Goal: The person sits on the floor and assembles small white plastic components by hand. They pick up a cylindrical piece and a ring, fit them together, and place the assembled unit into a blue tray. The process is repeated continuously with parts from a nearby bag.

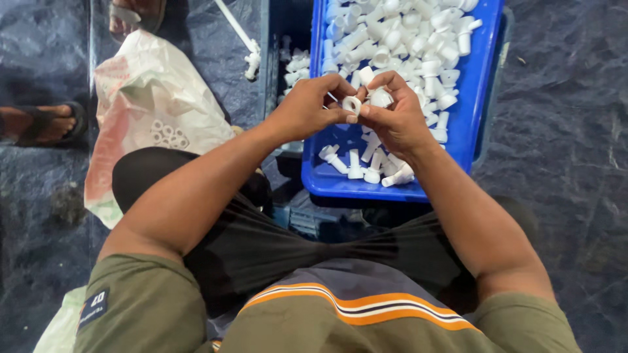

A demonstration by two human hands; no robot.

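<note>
While pinching a small white ring, left hand meets right hand.
Right fingers clenched round a white plastic fitting, over the blue tray of similar pieces.

The scene is seen from 1 head-worn camera, aimed steeply down and slightly forward over the wearer's chest and lap. The blue tray is viewed closely, its far edge cropped.

small white plastic ring, white plastic fitting, pinched between fingertips
</note>
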